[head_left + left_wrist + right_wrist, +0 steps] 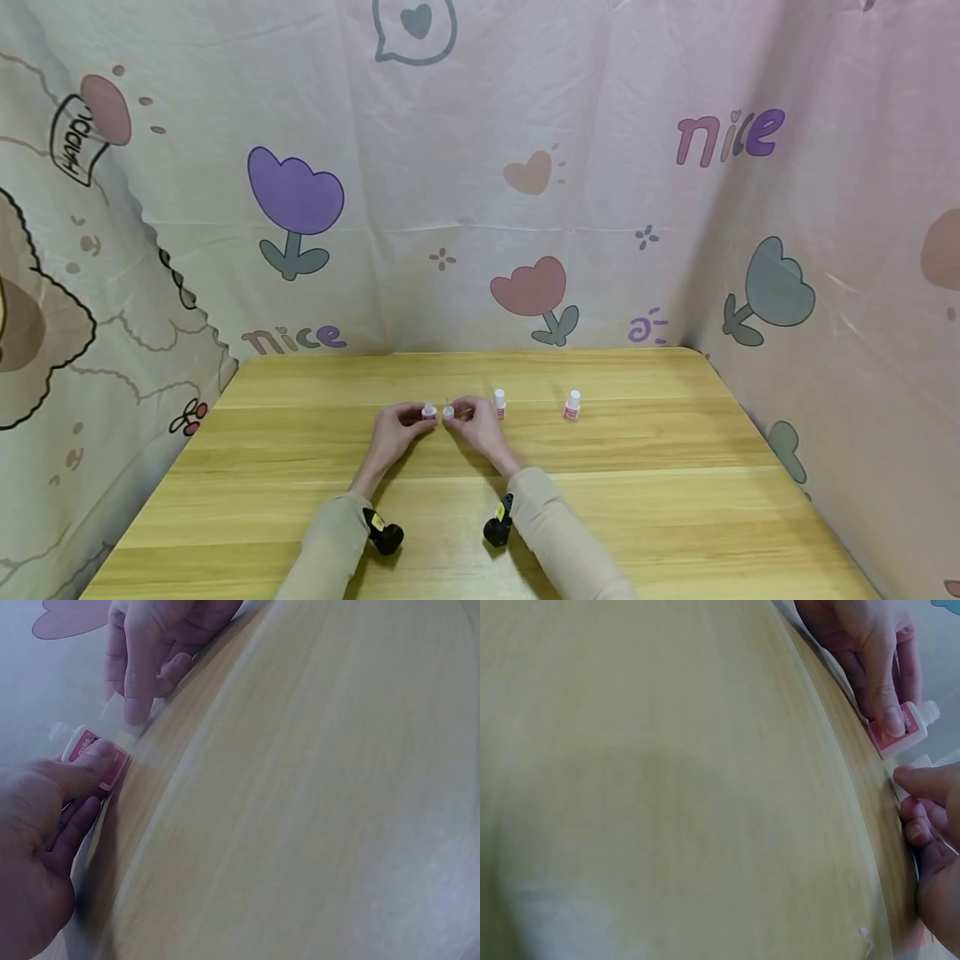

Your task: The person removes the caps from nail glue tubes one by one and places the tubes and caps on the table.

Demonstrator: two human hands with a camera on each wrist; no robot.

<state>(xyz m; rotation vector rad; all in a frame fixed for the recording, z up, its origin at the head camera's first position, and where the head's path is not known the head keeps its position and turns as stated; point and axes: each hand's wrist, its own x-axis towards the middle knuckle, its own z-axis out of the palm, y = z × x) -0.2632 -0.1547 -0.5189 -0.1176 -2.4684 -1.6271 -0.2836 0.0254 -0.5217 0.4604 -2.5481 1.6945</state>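
Grasping with the left hand (397, 429) a small white bottle (429, 414), with the thumb laid across its pink-red label (910, 720). Held so over the far middle part of the wooden table (675, 517), with the pale nozzle (930, 712) exposed and directed upward in the head view. Cannot tell for sure whether resting with its base on the table or slightly lifted.

Pinching with the right hand (478, 425), between thumb and fingers, a whitish piece (448, 412), similar to a cap. Kept just to the right of the held bottle, with a narrow gap between in the head view. Cannot tell its exact form, because of being partly covered by the fingers.

Standing upright just beside the right hand, on its right: a second bottle (500, 405), of the same kind, with a white top. Further to the right, well apart from both hands: a third bottle (572, 407), also upright and white-topped.

Covering both forearms: beige sleeves (570, 533). Fixed near the left wrist: a black camera (386, 537). Hanging beyond the far edge: a pale curtain (420, 167), printed with a purple tulip (296, 196) on the left and a red tulip (532, 287) further right.
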